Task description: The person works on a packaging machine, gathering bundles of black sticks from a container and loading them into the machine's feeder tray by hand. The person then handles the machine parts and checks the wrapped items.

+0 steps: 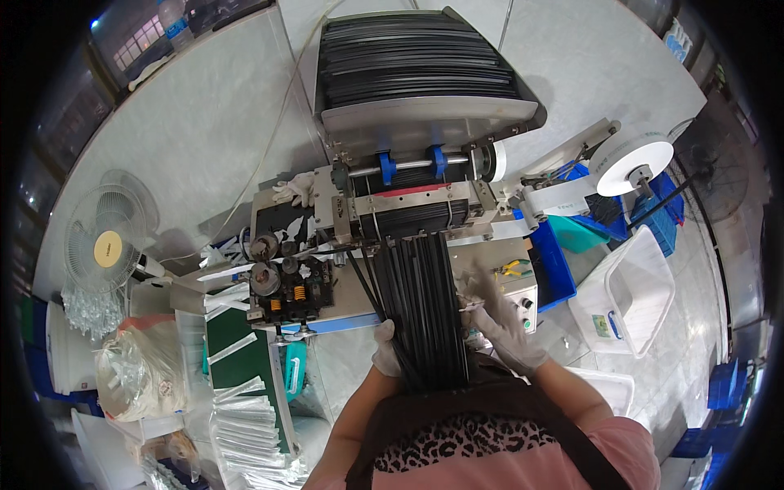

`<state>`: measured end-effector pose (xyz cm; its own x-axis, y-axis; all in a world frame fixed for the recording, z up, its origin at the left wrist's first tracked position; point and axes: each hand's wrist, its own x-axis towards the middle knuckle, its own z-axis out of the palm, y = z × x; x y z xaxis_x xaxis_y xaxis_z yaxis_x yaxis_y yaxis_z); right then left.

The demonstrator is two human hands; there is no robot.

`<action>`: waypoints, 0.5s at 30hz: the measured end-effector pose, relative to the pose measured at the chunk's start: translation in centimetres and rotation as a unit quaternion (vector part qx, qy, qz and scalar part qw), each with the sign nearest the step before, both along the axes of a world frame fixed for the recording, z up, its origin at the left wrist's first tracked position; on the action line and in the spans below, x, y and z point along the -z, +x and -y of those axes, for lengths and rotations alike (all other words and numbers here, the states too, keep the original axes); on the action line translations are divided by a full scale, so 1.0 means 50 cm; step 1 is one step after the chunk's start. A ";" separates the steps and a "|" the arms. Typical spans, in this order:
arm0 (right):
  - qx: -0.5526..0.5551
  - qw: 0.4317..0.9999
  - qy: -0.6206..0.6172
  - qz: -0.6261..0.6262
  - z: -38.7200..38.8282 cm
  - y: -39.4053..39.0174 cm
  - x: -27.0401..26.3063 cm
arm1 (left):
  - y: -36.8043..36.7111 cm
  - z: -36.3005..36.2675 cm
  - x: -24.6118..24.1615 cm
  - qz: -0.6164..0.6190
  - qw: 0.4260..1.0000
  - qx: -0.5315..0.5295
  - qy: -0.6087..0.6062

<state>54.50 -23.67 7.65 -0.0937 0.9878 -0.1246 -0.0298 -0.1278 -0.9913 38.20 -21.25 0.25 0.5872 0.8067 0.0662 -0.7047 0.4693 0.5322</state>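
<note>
A bundle of long black strips point(422, 306) lies between my gloved hands, one end at the feed of a metal machine and the other against my apron. My left hand point(386, 350) is at the bundle's left side, its fingers partly hidden by the strips, so its hold is unclear. My right hand point(499, 324), blurred, stands to the right of the bundle with its fingers apart and holds nothing. Behind the feed, a metal hopper point(429, 113) is filled with stacked black strips. A roll of white film point(631, 162) hangs at the machine's right.
A roller unit point(288, 285) with orange springs stands left. Wrapped strips lie on a green conveyor belt point(242, 349). Yellow-handled pliers point(513, 267) rest on the control box point(520, 297). A white crate point(634, 294), blue bins point(551, 269) and a desk fan point(105, 239) stand around.
</note>
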 end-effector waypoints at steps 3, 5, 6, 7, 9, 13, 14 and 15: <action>0.027 0.812 0.341 0.473 -0.080 -0.002 -0.042 | 0.011 -0.008 0.004 -0.008 0.999 -0.039 -0.024; 0.003 0.789 0.374 0.488 -0.116 -0.021 -0.051 | 0.021 -0.014 0.008 0.023 0.996 -0.068 -0.054; -0.018 0.771 0.395 0.499 -0.126 -0.025 -0.054 | 0.023 -0.017 0.010 0.029 0.996 -0.061 -0.056; 0.003 0.769 0.399 0.499 -0.135 -0.030 -0.054 | 0.028 -0.023 0.013 0.031 0.997 -0.048 -0.054; -0.037 0.776 0.364 0.513 -0.143 -0.032 -0.053 | 0.033 -0.033 0.020 0.037 0.998 -0.027 -0.051; -0.019 0.857 0.259 0.445 -0.131 -0.015 -0.069 | 0.046 -0.046 0.036 0.046 0.997 0.014 -0.060; 0.006 0.857 0.288 0.428 -0.125 -0.009 -0.076 | 0.050 -0.047 0.039 0.052 0.996 0.026 -0.066; -0.010 0.913 0.233 0.334 -0.117 0.001 -0.085 | 0.056 -0.049 0.043 0.055 0.995 0.043 -0.072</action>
